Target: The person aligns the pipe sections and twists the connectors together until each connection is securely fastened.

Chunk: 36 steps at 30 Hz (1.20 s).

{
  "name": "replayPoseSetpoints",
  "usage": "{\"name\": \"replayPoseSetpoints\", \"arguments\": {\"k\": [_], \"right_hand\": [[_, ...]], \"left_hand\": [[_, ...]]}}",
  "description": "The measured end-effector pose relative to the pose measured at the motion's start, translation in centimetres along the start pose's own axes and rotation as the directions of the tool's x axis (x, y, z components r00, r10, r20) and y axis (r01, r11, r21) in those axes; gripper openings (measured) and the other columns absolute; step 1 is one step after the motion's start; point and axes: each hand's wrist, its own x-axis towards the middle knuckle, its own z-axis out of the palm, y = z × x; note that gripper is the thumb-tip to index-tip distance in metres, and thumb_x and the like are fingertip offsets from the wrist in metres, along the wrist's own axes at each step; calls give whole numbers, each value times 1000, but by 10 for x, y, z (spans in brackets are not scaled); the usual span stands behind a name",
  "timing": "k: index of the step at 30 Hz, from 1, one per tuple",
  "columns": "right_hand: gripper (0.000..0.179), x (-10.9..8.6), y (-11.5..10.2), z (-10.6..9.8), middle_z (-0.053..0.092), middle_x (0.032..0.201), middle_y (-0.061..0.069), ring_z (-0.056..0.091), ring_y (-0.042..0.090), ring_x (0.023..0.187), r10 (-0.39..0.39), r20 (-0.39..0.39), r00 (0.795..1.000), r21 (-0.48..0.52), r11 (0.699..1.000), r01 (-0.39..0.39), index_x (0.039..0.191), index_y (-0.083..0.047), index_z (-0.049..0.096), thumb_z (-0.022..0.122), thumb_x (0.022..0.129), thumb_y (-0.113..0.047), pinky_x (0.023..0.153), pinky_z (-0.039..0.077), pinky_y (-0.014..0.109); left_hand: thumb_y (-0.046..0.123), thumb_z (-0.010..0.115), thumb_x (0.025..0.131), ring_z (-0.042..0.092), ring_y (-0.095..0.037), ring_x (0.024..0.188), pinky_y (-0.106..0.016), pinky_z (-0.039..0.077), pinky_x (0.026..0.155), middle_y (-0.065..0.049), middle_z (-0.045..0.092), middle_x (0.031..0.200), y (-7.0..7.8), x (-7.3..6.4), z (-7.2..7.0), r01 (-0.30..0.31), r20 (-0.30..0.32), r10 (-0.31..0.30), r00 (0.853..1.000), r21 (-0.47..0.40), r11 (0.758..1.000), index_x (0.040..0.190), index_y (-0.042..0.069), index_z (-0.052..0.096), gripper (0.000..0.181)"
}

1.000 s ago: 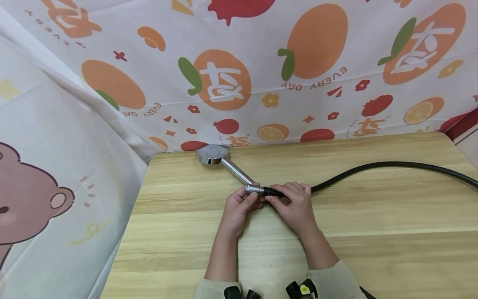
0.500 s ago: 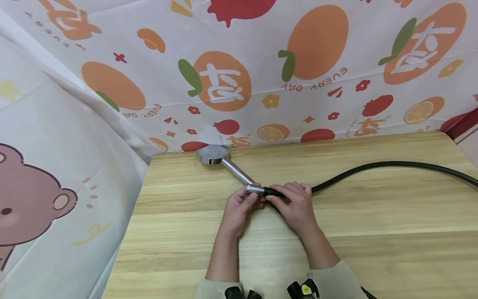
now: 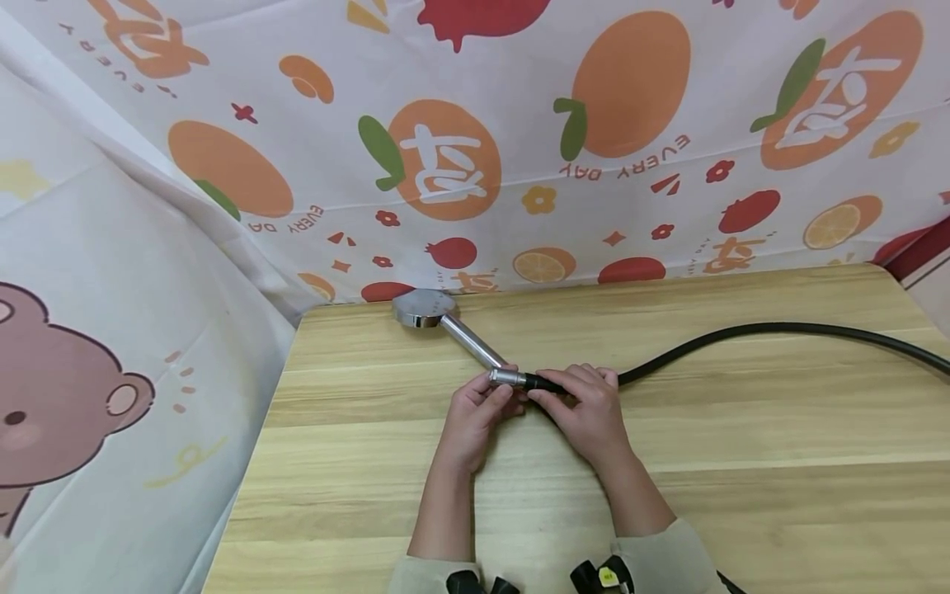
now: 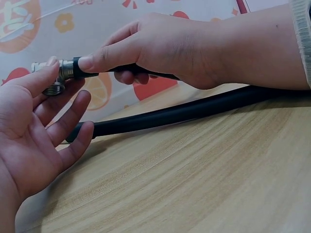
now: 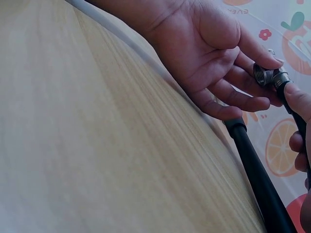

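Note:
My left hand [image 3: 475,417] pinches a small silver metal pipe fitting [image 3: 507,376] between thumb and fingers. A threaded side outlet [image 4: 54,88] on it points downward in the left wrist view. My right hand [image 3: 590,412] pinches the black hose end [image 4: 85,74] that meets the fitting, thumb along its sleeve. In the right wrist view, the left hand's lower fingers [image 5: 238,99] extend past the fitting. Just beyond the hands, a chrome shower head [image 3: 425,308] lies on the table, its handle [image 3: 472,340] running toward the left hand and partly hidden behind it.
A thick black hose [image 3: 779,327] curves from behind the right hand to the right edge. More hose [image 3: 731,582] shows by the right sleeve. The wooden table [image 3: 334,462] meets a fruit-print cloth [image 3: 519,148] at the back. A bear-print cloth [image 3: 215,330] hangs at left.

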Motion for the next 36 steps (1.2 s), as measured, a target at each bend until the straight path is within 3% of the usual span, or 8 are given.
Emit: {"name": "replayPoseSetpoints", "arguments": {"k": [15,22,32,36], "right_hand": [[29,1,-3,-1,73,83,-6,61,11,74,19,13,1000,5,1000,-19,101,-15,76,84,76,-29,79,31,32],[28,1,-2,0,72,80,-7,62,10,73,14,15,1000,0,1000,-14,100,-17,77,84,76,-28,78,30,32],[26,3,-3,-2,70,76,-9,58,8,69,11,23,1000,17,1000,-11,100,-20,77,83,76,-26,78,29,32],[25,4,-3,-2,68,73,-10,55,7,67,4,34,999,28,1000,-5,101,-20,78,82,76,-25,77,29,31]], "left_hand": [[16,67,94,70,-15,92,-30,57,79,2,74,102,3,-1,2,19,-41,-19,999,-7,1000,128,-11,54,45],[16,67,94,70,-14,93,-30,58,80,2,73,102,3,-2,2,10,-29,-10,1000,-8,1000,127,-11,55,45],[18,67,93,70,-14,95,-32,58,82,1,72,104,4,-1,1,-26,12,26,1000,-4,1000,123,4,64,33],[19,67,93,70,-14,95,-32,58,82,2,72,105,4,-2,0,-39,30,39,999,-8,999,126,1,61,37]]}}
